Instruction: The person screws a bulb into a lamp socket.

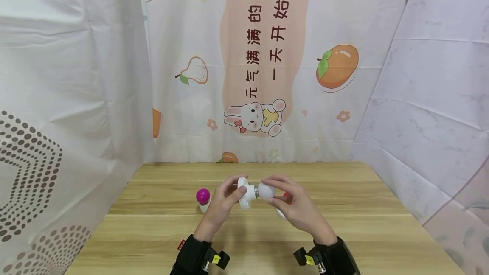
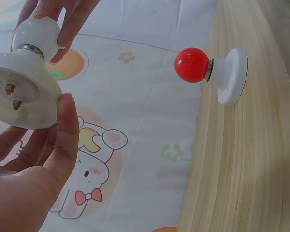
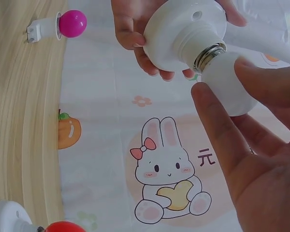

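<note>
My left hand [image 1: 225, 194] grips a white lamp holder [image 3: 169, 36] by its round base, thumb and fingers around the rim. Two brass screws show inside the hollow underside in the left wrist view. A white light bulb [image 3: 227, 84] sits at the mouth of the holder, with part of its metal screw thread still showing. Thumb and fingertips of my right hand [image 1: 298, 203] pinch the bulb's globe. Both things are held up above the table, the holder on the left and the bulb on the right.
On the wooden table [image 1: 160, 232], a magenta bulb [image 1: 203, 196] stands in a white plug-like socket at the left. A red bulb [image 2: 191, 65] in a round white holder [image 2: 234, 77] stands behind my right hand. A printed curtain [image 1: 183, 109] hangs behind the table.
</note>
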A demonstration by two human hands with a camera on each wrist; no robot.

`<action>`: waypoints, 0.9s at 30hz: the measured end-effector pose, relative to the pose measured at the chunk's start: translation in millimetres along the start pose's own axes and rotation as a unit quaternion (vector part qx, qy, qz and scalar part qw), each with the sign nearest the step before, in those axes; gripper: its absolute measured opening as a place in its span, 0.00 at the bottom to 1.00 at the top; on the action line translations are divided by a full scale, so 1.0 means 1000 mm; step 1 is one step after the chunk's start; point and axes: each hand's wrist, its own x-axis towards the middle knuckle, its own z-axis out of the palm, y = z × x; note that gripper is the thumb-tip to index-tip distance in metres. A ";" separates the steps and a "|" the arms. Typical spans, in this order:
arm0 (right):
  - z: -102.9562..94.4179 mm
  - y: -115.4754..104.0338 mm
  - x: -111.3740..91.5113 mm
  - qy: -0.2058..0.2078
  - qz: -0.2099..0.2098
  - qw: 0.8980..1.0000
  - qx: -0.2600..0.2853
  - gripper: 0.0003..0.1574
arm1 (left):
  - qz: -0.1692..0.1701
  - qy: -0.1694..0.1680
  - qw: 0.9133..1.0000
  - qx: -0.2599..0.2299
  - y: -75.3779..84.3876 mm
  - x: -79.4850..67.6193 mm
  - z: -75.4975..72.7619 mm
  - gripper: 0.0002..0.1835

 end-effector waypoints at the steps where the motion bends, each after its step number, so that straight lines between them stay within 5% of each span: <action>1: 0.000 0.000 0.000 0.001 0.005 1.000 -0.003 0.27 | 0.000 -0.001 1.000 0.000 0.000 0.000 0.000 0.23; 27: 0.001 -0.003 0.002 0.017 0.071 0.997 -0.038 0.24 | 0.010 -0.012 1.000 0.013 -0.001 0.000 -0.001 0.22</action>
